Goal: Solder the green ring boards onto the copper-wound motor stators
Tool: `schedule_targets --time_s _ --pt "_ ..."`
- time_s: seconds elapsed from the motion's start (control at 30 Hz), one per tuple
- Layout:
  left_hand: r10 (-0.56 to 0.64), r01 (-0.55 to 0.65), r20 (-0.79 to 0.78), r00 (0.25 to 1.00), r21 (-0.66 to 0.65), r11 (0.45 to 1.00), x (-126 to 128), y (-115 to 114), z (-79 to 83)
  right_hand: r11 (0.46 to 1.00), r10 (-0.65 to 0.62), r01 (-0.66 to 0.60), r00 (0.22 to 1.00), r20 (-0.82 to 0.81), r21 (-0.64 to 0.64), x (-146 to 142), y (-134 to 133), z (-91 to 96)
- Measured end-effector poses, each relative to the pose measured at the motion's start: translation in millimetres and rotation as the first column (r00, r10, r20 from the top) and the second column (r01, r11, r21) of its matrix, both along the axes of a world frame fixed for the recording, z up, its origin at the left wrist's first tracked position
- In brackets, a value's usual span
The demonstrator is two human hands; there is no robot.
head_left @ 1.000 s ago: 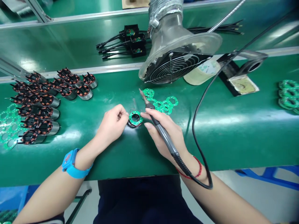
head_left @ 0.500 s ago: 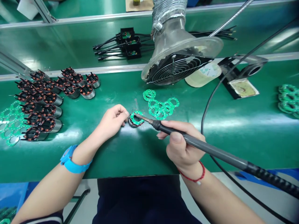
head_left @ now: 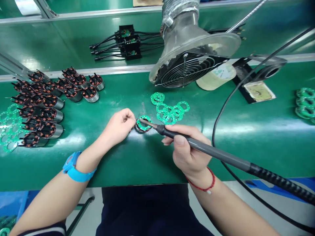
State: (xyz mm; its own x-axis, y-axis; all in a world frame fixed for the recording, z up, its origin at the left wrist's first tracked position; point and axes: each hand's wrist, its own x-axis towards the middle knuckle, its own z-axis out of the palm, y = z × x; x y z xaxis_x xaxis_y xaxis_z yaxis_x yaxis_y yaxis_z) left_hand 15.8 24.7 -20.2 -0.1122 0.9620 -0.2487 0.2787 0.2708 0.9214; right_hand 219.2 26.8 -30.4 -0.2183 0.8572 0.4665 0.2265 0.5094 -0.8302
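Note:
A small wound motor stator (head_left: pixel 143 125) with a green ring circuit board on top sits on the green bench. My left hand (head_left: pixel 119 125) is closed in a pinch at its left side, likely on thin solder wire that I cannot make out clearly. My right hand (head_left: pixel 188 151) grips a grey soldering iron (head_left: pixel 206 150) like a pen. The iron's tip rests on the green ring board. A black cable runs from the iron off to the right.
Several finished stators (head_left: pixel 44 101) and green ring boards (head_left: pixel 8 126) lie at the left. Loose green ring boards (head_left: pixel 169 109) lie behind the work. A fume extractor fan (head_left: pixel 189 62), a solder spool (head_left: pixel 216 76) and an iron stand with sponge (head_left: pixel 258 90) stand at the back right.
My right hand turned the iron from upright to laid low, bringing its tip down onto the green ring board. The left hand stayed pinched beside the stator.

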Motion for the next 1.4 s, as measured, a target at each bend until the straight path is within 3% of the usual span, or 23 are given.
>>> schedule_targets --time_s 0.47,0.77,1.0,1.13,1.27,1.4 --pt "0.031 -0.025 -0.147 0.989 0.038 0.999 5.8 -0.3 3.7 0.998 -0.024 0.028 0.998 -0.061 0.058 -0.3 -0.9 2.1" --pt "0.026 -0.019 -0.190 0.982 0.040 0.999 6.0 0.2 3.3 0.997 0.049 -0.047 0.999 -0.022 0.068 -0.4 -0.6 4.2" --pt "0.040 -0.030 -0.219 0.975 0.049 0.998 8.0 -0.7 4.5 0.988 -0.025 0.035 0.997 -0.070 0.150 -1.9 4.1 3.4" --pt "0.038 -0.026 -0.231 0.972 0.051 0.998 7.1 -0.2 3.1 0.997 0.073 -0.073 0.997 -0.003 0.027 -6.5 8.8 2.0" --pt "0.013 -0.002 -0.173 0.985 0.067 0.998 0.7 -4.0 -0.9 0.993 0.111 -0.097 0.968 0.225 -0.069 -11.3 15.6 0.8" --pt "-0.111 0.144 -0.194 0.975 0.162 0.976 2.1 -13.4 -3.5 0.972 0.183 -0.133 0.946 0.266 -0.192 -16.0 20.9 -0.3"
